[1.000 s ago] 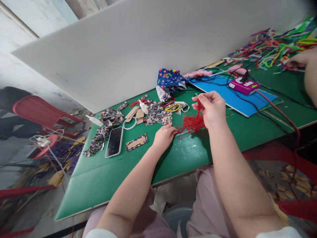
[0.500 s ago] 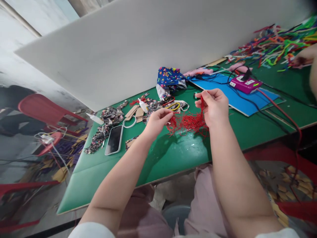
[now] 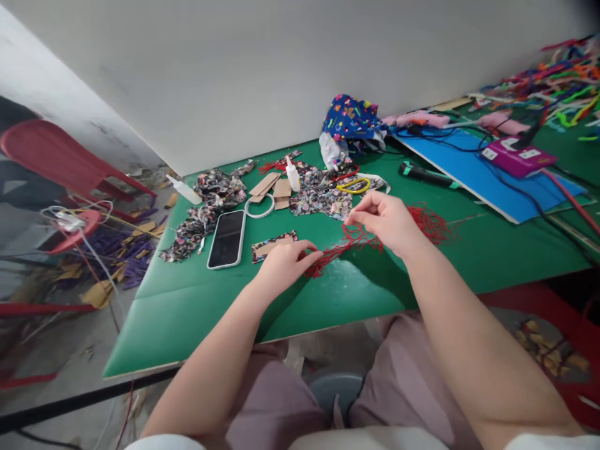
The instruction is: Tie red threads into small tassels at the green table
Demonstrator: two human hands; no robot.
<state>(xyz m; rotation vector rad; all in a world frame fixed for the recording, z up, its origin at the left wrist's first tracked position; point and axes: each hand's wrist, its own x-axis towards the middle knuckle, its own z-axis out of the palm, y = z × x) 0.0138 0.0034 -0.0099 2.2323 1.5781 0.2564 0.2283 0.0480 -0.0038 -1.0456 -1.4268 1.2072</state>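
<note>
I have my left arm (image 3: 222,353) and right arm (image 3: 473,337) reaching forward, both angled inward. My left hand (image 3: 285,262) sits lower and nearer, back facing up, fingers curled toward the thumb; from here I can't tell whether the tips meet. My right hand (image 3: 384,222) is slightly farther out, thumb and forefinger pinched together, other fingers bent.

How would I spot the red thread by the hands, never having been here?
Find the green table in front of the pale board, then look towards its near side, where the left hand and right hand are. Between them and past the right hand spreads the red thread. It is a loose tangle, unlike the patterned cloth behind it, and larger than the red bunch farther back.
</note>
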